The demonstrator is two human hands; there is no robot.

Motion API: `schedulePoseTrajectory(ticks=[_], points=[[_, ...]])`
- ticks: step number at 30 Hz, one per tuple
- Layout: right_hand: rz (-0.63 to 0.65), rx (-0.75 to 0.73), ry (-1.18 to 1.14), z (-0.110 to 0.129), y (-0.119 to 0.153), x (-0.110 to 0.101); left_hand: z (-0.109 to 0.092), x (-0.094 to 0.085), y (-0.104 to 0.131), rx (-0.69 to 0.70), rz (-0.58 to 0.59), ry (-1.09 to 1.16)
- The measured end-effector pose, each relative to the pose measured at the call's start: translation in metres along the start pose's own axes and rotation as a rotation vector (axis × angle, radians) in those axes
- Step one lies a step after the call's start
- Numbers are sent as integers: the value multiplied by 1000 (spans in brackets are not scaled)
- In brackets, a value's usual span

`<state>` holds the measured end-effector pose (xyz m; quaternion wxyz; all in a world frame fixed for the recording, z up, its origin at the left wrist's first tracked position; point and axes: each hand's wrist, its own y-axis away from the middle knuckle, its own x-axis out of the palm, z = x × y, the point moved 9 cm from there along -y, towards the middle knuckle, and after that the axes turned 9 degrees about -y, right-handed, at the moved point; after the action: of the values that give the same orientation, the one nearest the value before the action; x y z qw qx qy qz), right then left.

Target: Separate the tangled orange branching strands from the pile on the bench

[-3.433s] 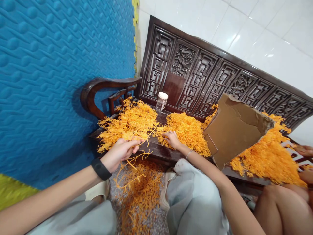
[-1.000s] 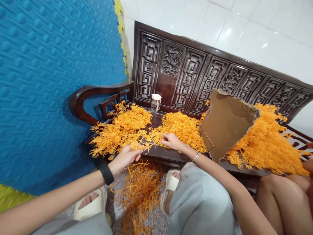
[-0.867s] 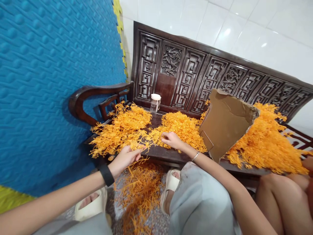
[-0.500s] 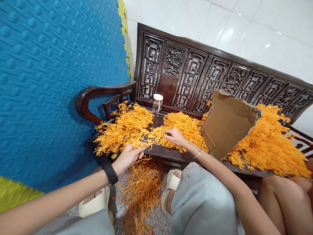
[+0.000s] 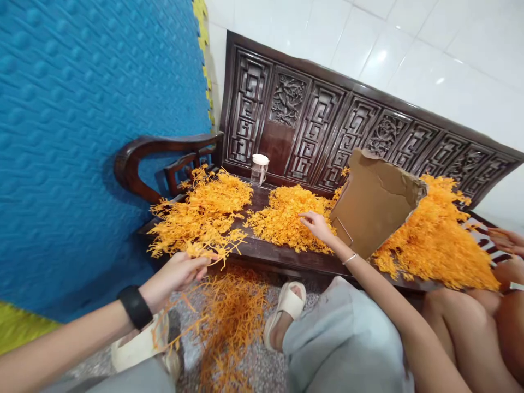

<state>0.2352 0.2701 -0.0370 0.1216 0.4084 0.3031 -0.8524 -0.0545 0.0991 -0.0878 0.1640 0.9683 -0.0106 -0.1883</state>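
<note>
Since half a second ago the right hand [image 5: 317, 225] has left the near edge of the middle heap [image 5: 286, 221] and gone toward 2 o'clock, to that heap's far right side next to the cardboard sheet [image 5: 374, 202]. The left hand [image 5: 176, 273] has drawn back toward 7 o'clock, off the bench [image 5: 270, 252], taking an orange sprig [image 5: 208, 248] with it.

The left hand's fingers are curled closed around the sprig's stem, with the branching tips fanning up toward 1 o'clock against the left heap [image 5: 204, 210]. The right hand's fingers are loosely spread and bent, fingertips on the orange strands; whether they pinch any cannot be made out.

No writing or label can be read anywhere; the lidded clear jar [image 5: 259, 169] at 12 o'clock is too small to show print.

The cardboard hides part of the right heap [image 5: 438, 240]. Bare stems [image 5: 233, 322] litter the floor, cut off at the bottom edge. At 3 o'clock another person's hand [image 5: 505, 241] and knees are cropped by the frame.
</note>
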Motion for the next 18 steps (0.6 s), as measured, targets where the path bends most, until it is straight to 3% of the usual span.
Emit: schedulePoseTrajectory(ticks=[3, 6, 10, 14, 18], points=[[41, -20, 33, 10, -9, 22, -9, 4, -4, 20, 1, 17], [-20, -24, 54, 18, -24, 24, -18, 12, -4, 27, 9, 4], [-266, -19, -44, 15, -42, -8, -19, 22, -8, 35, 40, 18], [-513, 106, -138, -23, -46, -54, -9, 24, -17, 24, 85, 40], [-603, 214, -142, -59, -45, -84, 3, 15, -21, 5, 51, -28]])
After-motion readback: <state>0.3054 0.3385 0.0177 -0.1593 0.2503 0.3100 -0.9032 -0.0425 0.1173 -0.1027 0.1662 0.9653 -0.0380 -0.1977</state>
